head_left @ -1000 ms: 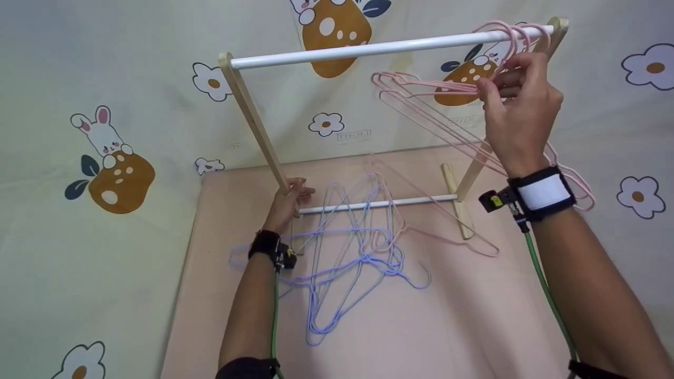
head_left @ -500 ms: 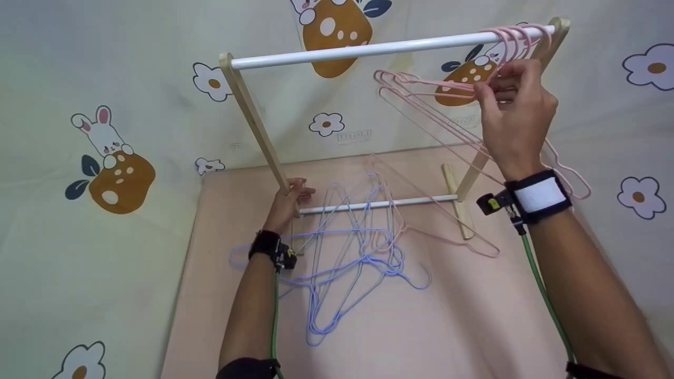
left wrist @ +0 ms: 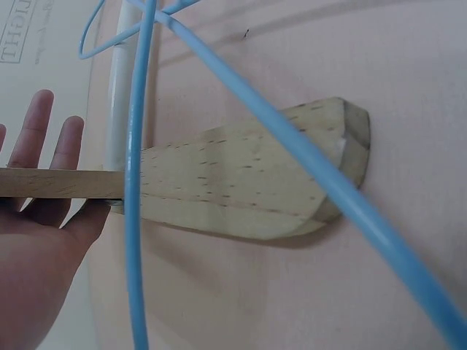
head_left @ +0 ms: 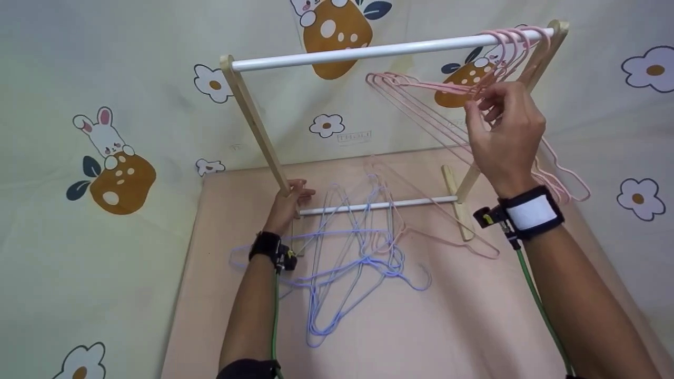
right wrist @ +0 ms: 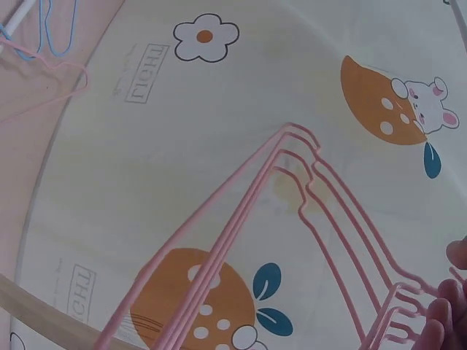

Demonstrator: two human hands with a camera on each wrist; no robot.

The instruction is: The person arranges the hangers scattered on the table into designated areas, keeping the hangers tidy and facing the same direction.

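Note:
In the head view several pink clothes hangers [head_left: 403, 95] hang by their hooks near the right end of the rack's white top rod [head_left: 368, 51]. My right hand [head_left: 505, 131], below the hooks, has its curled fingers and thumb at the neck of the front hanger, pinching it. The hangers' arms [right wrist: 339, 182] spread before the right wrist view, the hand at its right edge. My left hand [head_left: 287, 202] is low at the rack's left wooden post [head_left: 258, 121]. In the left wrist view its straight fingers [left wrist: 66, 146] show behind the post, which crosses the palm.
Blue hangers [head_left: 363, 258] lie tangled over and in front of the white lower rod [head_left: 421, 202]. A loose pink hanger [head_left: 447, 237] lies beside them, near the rack's right foot [head_left: 457, 205]. The patterned wall [head_left: 158, 68] rises behind the rack.
My right hand has come down and left from the rod along the hanger's hook. The pink hangers have swung slightly, their hooks over the rod. The left hand keeps its place.

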